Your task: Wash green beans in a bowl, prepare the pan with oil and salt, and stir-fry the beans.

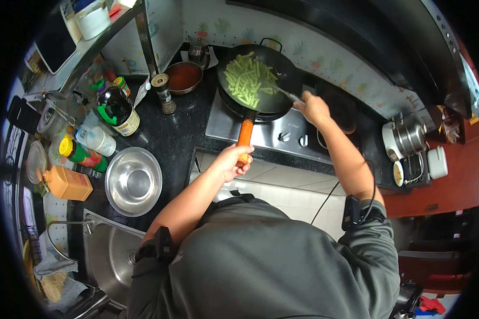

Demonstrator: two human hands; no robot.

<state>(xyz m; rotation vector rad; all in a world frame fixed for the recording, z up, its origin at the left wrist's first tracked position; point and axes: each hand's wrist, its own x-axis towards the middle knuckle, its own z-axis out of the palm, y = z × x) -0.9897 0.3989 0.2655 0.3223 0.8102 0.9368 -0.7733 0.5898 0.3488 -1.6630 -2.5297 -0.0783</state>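
A dark wok (285, 71) sits over a burner of the steel gas stove (227, 123). Cut green vegetable pieces (245, 77), perhaps beans, are heaped in its left half. My left hand (233, 161) is wrapped around the orange wooden wok handle (246, 133), which points towards me. In my right hand (315, 109) is the grey handle of a cooking utensil (289, 95). The utensil reaches into the wok at the right side of the vegetables, and its head is hard to make out among them.
A steel basin (153, 179) stands on the black counter (165, 135) at the left, near a sink (111, 255). Bottles, including a large dark one (117, 103), line the wall. A pepper grinder (163, 93) and a pan of reddish liquid (183, 76) stand left of the wok. An electric pot (403, 137) is at the right.
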